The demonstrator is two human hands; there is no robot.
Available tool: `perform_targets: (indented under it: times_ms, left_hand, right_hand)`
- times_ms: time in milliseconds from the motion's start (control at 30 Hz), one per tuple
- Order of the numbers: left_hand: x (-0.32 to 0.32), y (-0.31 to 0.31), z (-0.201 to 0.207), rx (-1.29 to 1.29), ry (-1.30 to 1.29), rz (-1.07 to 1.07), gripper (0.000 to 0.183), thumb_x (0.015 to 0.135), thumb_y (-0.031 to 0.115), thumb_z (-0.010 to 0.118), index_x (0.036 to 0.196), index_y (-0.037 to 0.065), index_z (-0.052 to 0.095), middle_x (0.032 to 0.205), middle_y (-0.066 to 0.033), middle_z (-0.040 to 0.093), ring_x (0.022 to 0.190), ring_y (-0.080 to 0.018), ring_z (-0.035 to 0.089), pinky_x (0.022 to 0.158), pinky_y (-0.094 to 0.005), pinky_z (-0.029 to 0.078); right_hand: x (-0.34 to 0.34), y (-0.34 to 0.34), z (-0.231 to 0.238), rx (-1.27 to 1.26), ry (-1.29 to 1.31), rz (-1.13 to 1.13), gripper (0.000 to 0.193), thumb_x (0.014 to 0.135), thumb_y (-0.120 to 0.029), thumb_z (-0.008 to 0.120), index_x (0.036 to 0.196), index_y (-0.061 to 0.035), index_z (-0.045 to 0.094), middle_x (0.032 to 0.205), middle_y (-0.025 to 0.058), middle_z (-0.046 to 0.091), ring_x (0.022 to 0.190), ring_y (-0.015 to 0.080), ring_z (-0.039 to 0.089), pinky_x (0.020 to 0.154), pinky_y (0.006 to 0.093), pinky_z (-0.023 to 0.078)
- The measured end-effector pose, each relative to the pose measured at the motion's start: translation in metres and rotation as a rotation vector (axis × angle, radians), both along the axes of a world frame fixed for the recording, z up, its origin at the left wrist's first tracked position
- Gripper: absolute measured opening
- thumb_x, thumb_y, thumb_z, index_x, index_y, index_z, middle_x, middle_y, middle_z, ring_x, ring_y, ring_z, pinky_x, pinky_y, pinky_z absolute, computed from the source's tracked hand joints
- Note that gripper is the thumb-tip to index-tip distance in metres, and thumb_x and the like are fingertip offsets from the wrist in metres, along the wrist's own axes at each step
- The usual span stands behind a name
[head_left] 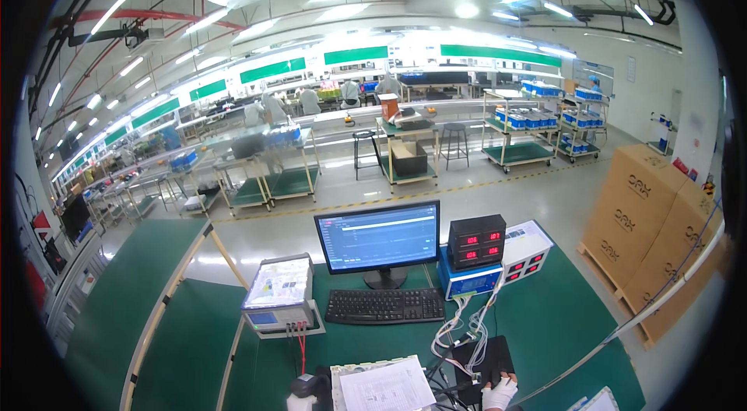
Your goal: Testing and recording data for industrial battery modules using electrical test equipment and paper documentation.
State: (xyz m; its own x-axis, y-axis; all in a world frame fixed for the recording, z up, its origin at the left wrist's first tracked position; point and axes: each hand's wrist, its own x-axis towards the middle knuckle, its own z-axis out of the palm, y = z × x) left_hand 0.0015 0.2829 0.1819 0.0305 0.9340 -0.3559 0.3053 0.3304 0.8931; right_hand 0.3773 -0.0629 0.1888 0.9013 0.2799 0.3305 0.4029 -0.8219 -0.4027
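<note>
My left hand [300,402], in a white glove, shows at the lower edge, closed around a dark handheld scanner [308,385]. Most of its fingers are hidden. My right hand [499,393], in a white glove with bare fingertips, curls over a dark computer mouse at the lower right of a black mouse pad [492,356]; the hand covers most of the mouse. Between the hands lie printed paper sheets [387,388]. Beyond them stand a black keyboard [385,307] and a lit monitor [378,238].
A boxy test instrument [278,294] with red leads stands left of the keyboard. To the right, a black meter with red digits [477,241] sits on a blue unit [469,279], beside a white meter box [526,254]. Loose cables [467,333] cross the green bench. Large cartons [634,216] stand at right.
</note>
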Motion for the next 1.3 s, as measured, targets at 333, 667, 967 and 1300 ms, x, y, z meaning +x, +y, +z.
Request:
perform_targets:
  times_ms: [333, 667, 967, 1300]
  left_hand:
    - [-0.011, -0.018, 0.035, -0.112, 0.000, -0.067, 0.046, 0.067, 0.011, 0.071, 0.111, 0.000, 0.061, 0.092, -0.0125, 0.064, 0.076, -0.0257, 0.059, 0.062, -0.0404, 0.050]
    - [0.000, -0.013, 0.060, -0.149, -0.013, -0.015, 0.042, 0.059, 0.003, 0.070, 0.100, 0.000, 0.065, 0.081, -0.0093, 0.065, 0.064, -0.0210, 0.057, 0.058, -0.0370, 0.046]
    - [-0.018, -0.012, 0.051, -0.270, 0.013, -0.128, 0.037, 0.061, 0.003, 0.072, 0.097, 0.000, 0.066, 0.079, -0.0080, 0.064, 0.065, -0.0211, 0.057, 0.058, -0.0373, 0.046]
    - [-0.030, 0.007, 0.055, -0.384, 0.187, -0.346, 0.037, 0.062, 0.014, 0.076, 0.095, 0.002, 0.069, 0.082, -0.0100, 0.067, 0.071, -0.0220, 0.061, 0.063, -0.0359, 0.047]
  right_hand:
    - [-0.005, 0.003, 0.015, -0.039, 0.009, 0.027, 0.059, 0.073, -0.025, 0.071, 0.125, -0.0054, 0.050, 0.122, 0.0245, 0.051, 0.106, 0.0419, 0.052, 0.090, 0.0492, 0.044]
    - [0.011, 0.013, -0.024, 0.042, 0.107, -0.055, 0.066, 0.069, -0.015, 0.072, 0.130, -0.0149, 0.049, 0.128, 0.0212, 0.040, 0.115, 0.0408, 0.041, 0.096, 0.0501, 0.035]
    - [0.009, 0.007, -0.031, 0.073, 0.099, -0.045, 0.054, 0.069, -0.013, 0.071, 0.121, -0.0197, 0.058, 0.128, 0.0182, 0.039, 0.115, 0.0391, 0.041, 0.096, 0.0486, 0.035]
    - [0.010, 0.007, -0.029, 0.081, 0.086, -0.014, 0.054, 0.067, -0.012, 0.070, 0.119, -0.0190, 0.060, 0.126, 0.0177, 0.041, 0.113, 0.0386, 0.042, 0.095, 0.0483, 0.036]
